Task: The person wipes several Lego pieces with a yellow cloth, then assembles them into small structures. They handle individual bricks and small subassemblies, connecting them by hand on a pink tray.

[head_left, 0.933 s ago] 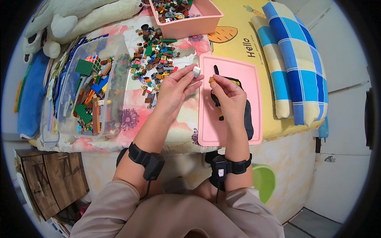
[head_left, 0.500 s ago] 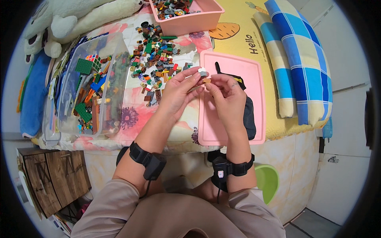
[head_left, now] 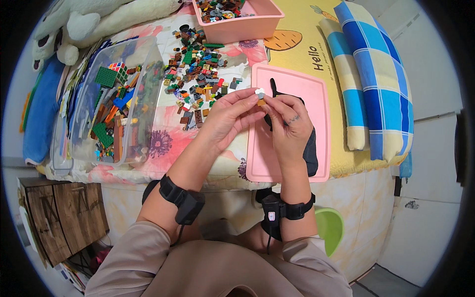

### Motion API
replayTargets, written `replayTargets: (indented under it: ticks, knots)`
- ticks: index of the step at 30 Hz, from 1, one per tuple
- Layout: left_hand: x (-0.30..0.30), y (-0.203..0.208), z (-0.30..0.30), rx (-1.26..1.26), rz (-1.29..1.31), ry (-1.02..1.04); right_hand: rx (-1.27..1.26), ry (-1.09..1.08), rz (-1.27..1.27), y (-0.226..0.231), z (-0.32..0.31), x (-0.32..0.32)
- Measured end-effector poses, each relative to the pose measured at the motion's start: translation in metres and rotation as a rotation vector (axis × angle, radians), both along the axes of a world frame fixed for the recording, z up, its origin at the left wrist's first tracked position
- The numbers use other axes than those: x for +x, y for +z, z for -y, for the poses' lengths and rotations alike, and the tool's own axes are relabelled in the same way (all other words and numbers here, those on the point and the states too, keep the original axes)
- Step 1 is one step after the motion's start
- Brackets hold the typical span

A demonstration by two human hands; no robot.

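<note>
The left hand (head_left: 235, 111) has its grip pinching a small white-and-grey piece (head_left: 260, 92) between thumb and forefinger, while the right hand (head_left: 289, 116) pinches a tan piece (head_left: 261, 102) directly below it; whether the two are locked or merely touching, I cannot tell. To seat them well, I would hold the upper piece steady, line up the edges and press straight, keeping fingertips off the mating faces. Both are above the edge of a pink lid (head_left: 316, 123), which carries a black item (head_left: 310, 153). Loose bricks (head_left: 198, 89) are scattered across the bed beyond the left hand. The clear bin (head_left: 141, 109) at left holds mixed bricks, green plates and a puzzle cube (head_left: 118, 68); the pink bin (head_left: 242, 28) at the top holds more small bricks.
</note>
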State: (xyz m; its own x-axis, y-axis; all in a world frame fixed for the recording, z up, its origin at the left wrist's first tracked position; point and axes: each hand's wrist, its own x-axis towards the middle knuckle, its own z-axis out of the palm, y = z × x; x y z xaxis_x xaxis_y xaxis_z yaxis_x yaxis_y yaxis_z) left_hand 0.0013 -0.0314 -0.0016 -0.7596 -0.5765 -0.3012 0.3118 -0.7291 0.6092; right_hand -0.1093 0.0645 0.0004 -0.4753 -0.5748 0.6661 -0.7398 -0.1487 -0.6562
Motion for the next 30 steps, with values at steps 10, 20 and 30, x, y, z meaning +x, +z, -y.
replayTargets:
  ticks: [10,20,30]
  knots:
    - [0.004,-0.003,0.008,-0.02,0.018,-0.051,-0.019,0.038,0.049,-0.004,0.001,-0.004]
    - [0.008,-0.003,0.015,-0.199,0.132,-0.15,0.158,0.143,0.126,0.009,-0.004,-0.004]
    - [0.009,0.0,0.015,-0.191,0.106,-0.205,0.158,0.155,-0.164,0.006,-0.004,-0.01]
